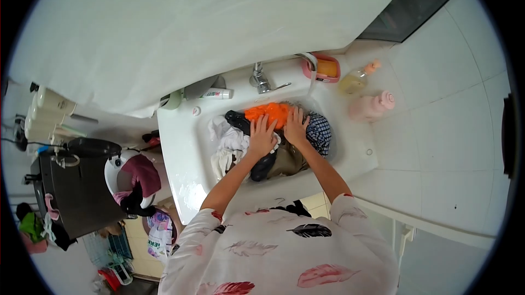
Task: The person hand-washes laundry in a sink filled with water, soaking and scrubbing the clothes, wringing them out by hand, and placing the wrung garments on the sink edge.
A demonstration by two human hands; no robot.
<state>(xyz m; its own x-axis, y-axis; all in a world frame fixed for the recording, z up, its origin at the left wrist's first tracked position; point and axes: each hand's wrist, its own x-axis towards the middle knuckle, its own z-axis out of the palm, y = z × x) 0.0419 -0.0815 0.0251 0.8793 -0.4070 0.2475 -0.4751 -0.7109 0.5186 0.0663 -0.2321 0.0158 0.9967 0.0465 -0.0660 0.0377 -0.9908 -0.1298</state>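
Wet clothes lie heaped in the basin of a white sink [186, 147]. My left hand [263, 136] rests with spread fingers on a bright orange garment [268, 113] at the back of the heap. At the garment's right end, my right hand [296, 128] presses down, fingers stretched out and tips partly in the folds. White clothes [228, 141] are left of my hands. A blue checked cloth [319, 133] sits to the right, and an olive-brown garment [288, 158] lies between my forearms. Water runs from the curved faucet [309, 60] into the basin's back right.
On the sink's right ledge stand a pink bottle [371, 107], a pump bottle [354, 80] and a pink soap box [322, 68]. A tube [217, 94] and a small white cap [196, 111] lie on the back left ledge. A bucket [116, 174] with dark red cloth stands left.
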